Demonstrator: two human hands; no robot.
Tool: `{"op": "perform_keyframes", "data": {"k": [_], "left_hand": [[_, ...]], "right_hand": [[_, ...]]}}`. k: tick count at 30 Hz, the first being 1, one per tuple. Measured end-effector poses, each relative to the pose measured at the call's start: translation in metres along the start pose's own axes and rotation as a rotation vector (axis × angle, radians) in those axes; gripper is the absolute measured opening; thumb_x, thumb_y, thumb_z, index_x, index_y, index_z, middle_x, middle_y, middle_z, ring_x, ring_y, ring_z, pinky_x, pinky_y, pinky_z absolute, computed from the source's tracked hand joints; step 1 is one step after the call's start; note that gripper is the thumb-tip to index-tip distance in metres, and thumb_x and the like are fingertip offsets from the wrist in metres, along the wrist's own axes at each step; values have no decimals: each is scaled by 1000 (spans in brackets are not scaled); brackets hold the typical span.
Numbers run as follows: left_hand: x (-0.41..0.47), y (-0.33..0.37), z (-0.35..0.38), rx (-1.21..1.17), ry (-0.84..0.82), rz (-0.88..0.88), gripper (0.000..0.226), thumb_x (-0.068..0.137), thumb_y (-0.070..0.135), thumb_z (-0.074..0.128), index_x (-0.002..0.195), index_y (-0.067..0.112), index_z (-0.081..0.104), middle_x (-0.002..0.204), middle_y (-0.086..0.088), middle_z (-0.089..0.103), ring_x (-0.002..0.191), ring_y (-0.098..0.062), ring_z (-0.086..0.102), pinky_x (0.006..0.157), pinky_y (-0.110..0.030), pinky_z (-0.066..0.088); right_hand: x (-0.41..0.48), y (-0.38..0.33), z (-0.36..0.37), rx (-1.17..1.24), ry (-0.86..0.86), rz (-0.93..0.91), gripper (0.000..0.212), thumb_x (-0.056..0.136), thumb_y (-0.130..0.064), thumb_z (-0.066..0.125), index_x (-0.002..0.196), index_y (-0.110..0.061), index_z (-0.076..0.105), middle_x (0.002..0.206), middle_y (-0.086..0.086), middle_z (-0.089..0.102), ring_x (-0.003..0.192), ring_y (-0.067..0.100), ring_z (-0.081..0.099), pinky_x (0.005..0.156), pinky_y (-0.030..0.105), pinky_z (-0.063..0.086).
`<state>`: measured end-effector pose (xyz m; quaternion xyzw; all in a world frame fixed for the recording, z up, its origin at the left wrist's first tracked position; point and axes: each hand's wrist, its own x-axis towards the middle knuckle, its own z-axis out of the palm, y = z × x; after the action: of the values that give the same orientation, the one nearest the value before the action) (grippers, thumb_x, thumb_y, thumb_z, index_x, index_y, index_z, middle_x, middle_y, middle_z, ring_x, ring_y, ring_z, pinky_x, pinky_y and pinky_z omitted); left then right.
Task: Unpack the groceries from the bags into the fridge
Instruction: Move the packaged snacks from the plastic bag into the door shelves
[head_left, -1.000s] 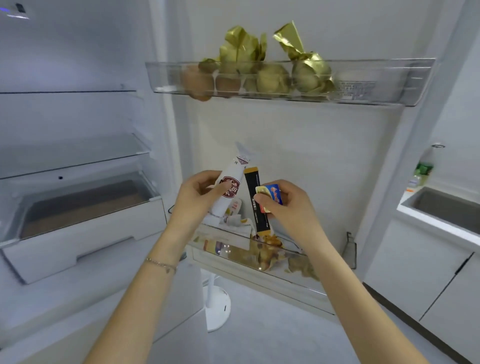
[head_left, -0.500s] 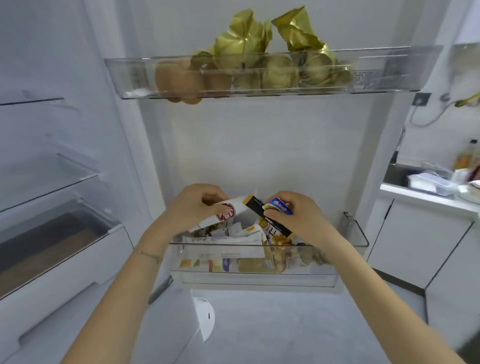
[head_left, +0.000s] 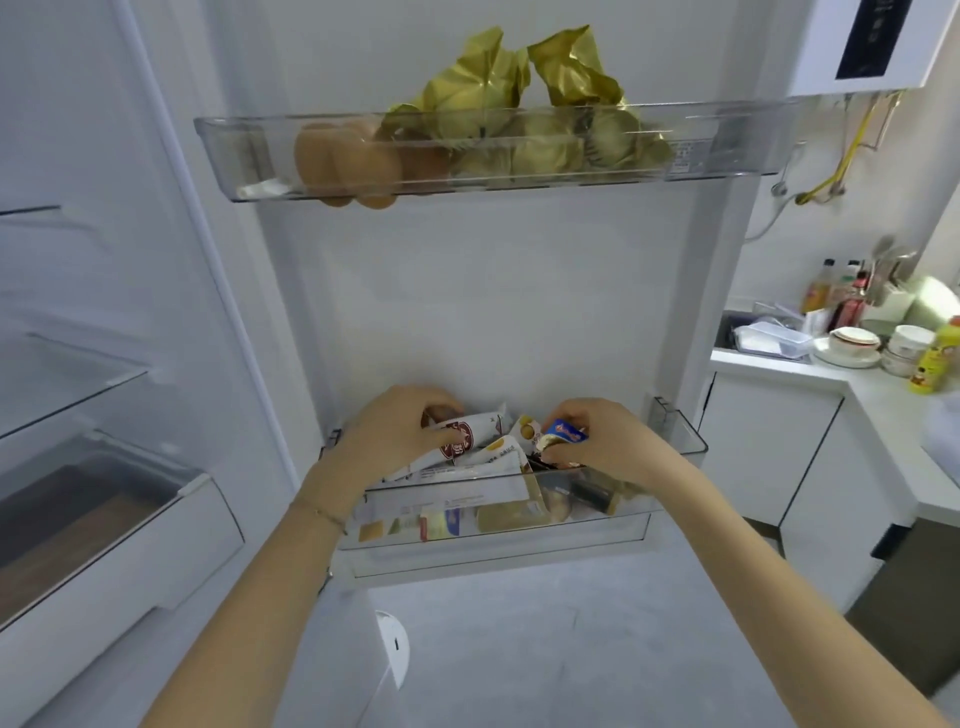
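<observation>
Both hands reach into the lower clear door bin (head_left: 675, 441) of the open fridge. My left hand (head_left: 387, 439) grips a white sachet with a dark red round logo (head_left: 465, 439), lying tilted on the other packets in the bin. My right hand (head_left: 605, 441) pinches a small blue-and-yellow packet (head_left: 566, 432) just above the bin's right half. A black stick packet (head_left: 592, 493) lies low in the bin under that hand. Several white and yellow packets (head_left: 467, 512) fill the bin.
The upper door bin (head_left: 239, 150) holds brown eggs (head_left: 337, 161) and gold-foil-wrapped items (head_left: 519, 104). Glass shelves and a white drawer (head_left: 119, 540) sit inside the fridge at left. A kitchen counter (head_left: 852, 379) with bottles, bowls and containers stands at right.
Both hands dropped from above the lower door bin down into it. The red-logo sachet went from upright to lying tilted, and the black stick packet sank into the bin. The view swung right.
</observation>
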<state>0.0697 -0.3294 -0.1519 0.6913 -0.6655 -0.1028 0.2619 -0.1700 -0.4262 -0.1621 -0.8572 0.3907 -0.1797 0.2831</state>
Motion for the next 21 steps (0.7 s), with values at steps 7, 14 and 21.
{"op": "perform_keyframes", "data": {"k": [7, 14, 21], "left_hand": [[1, 12, 4, 140, 12, -24, 21, 89, 27, 69, 110, 27, 71, 96, 13, 68, 90, -8, 61, 84, -30, 53], [-7, 27, 6, 174, 143, 61, 31, 94, 38, 59, 123, 28, 64, 121, 9, 66, 110, -12, 58, 97, -31, 47], [-4, 59, 35, 147, 253, 261, 43, 95, 45, 47, 132, 26, 59, 142, 1, 52, 135, -23, 44, 114, -44, 29]], "right_hand": [[-2, -2, 2, -70, 38, 10, 12, 86, -27, 68, 96, -21, 70, 98, -3, 65, 84, 12, 58, 67, 17, 45], [-22, 5, 0, -86, 130, -29, 39, 92, -35, 60, 130, -26, 56, 126, -7, 59, 112, 11, 55, 91, 25, 44], [-61, 17, -5, -233, 439, -135, 45, 92, -40, 58, 134, -23, 54, 138, -4, 52, 132, 16, 38, 110, 31, 27]]}}
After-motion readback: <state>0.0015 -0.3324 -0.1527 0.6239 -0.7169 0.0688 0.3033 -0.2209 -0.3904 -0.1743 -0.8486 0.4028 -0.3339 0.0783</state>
